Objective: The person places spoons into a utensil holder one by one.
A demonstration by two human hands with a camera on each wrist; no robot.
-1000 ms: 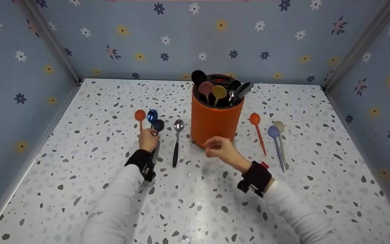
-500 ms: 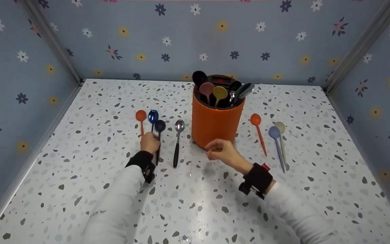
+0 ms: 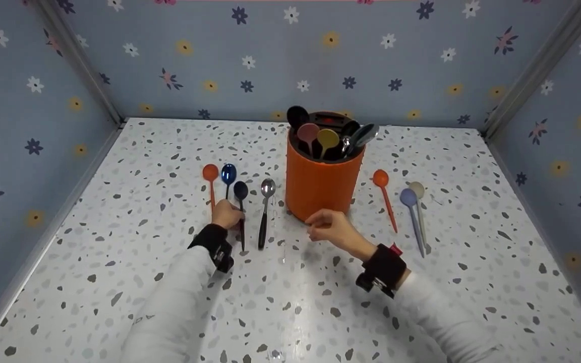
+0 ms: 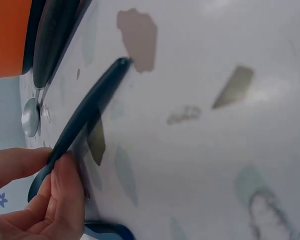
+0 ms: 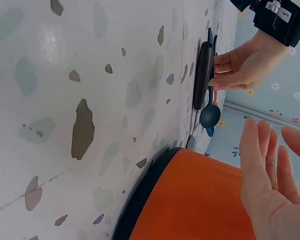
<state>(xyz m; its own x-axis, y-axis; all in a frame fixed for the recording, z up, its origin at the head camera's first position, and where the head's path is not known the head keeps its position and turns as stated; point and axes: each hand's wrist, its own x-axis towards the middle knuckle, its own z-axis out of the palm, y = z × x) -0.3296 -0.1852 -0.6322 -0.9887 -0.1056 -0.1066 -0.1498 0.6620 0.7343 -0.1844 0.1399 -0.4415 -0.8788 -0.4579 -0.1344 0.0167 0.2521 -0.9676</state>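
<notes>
My left hand (image 3: 227, 215) pinches the handle of a dark navy spoon (image 3: 240, 190) between thumb and fingers. In the left wrist view the spoon's handle (image 4: 90, 107) slants up from the fingertips, close over the table. Left of it lie a shiny blue spoon (image 3: 228, 173), its handle partly hidden by the hand, and an orange spoon (image 3: 210, 172). A metal spoon with a black handle (image 3: 263, 229) lies just to the right. My right hand (image 3: 337, 230), fingers loosely bent and holding nothing, hovers before the orange utensil holder (image 3: 321, 189).
Several spoons and utensils stand in the holder, among them a pink one (image 3: 308, 133) and a yellow one (image 3: 328, 138). To its right lie an orange spoon (image 3: 386, 199), a lavender spoon (image 3: 409, 199) and a beige spoon (image 3: 417, 190). Flower-patterned walls (image 3: 270, 60) enclose the speckled table (image 3: 321, 312).
The left hand has slid toward me along the navy spoon, and the spoon has shifted slightly right and nearer, away from the shiny blue one. The right hand stays nearly still.
</notes>
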